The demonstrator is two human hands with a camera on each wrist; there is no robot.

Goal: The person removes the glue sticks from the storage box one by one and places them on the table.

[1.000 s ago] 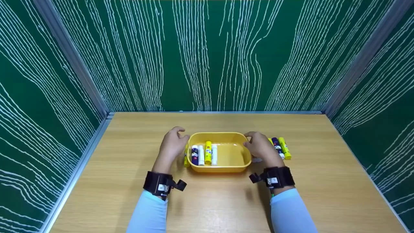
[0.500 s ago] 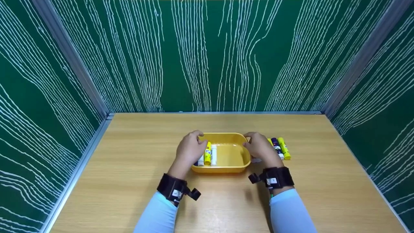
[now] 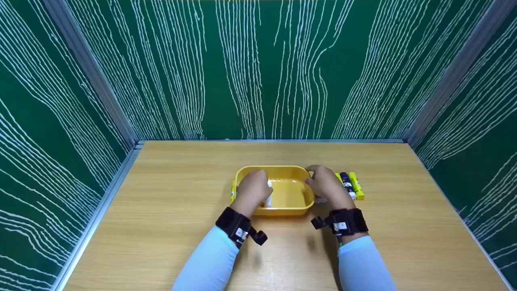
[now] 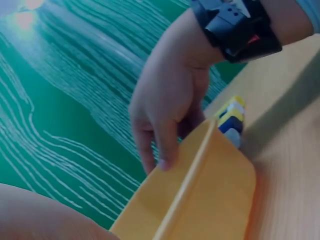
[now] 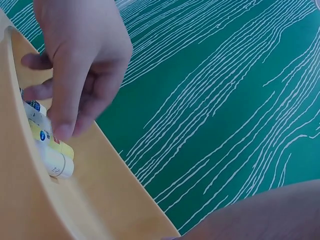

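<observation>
A yellow plastic tray [image 3: 291,211] stands on the table with several glue sticks lying side by side in its left half. My left hand [image 3: 252,188] reaches down into that half, covering most of them from above. In the right wrist view its fingers hang loosely bent, and the thumb tip overlaps a yellow glue stick [image 5: 65,148]. A white glue stick [image 5: 57,162] lies beside that one, with a dark blue one [image 5: 34,105] farther along. My right hand [image 3: 323,184] holds the tray's right end, thumb and fingers on either side of the rim.
Right of the tray, partly behind my right hand, lie more glue sticks, including a yellow one [image 3: 356,186] and a dark blue one [image 3: 346,184]. Another yellow glue stick [image 3: 233,190] lies against the tray's left outside. Green panels [image 3: 347,72] with white lines enclose the wooden table [image 3: 177,169].
My left hand has moved rightward from beside the tray, over its left rim and down among the glue sticks. My right hand has stayed at the tray's right end.
</observation>
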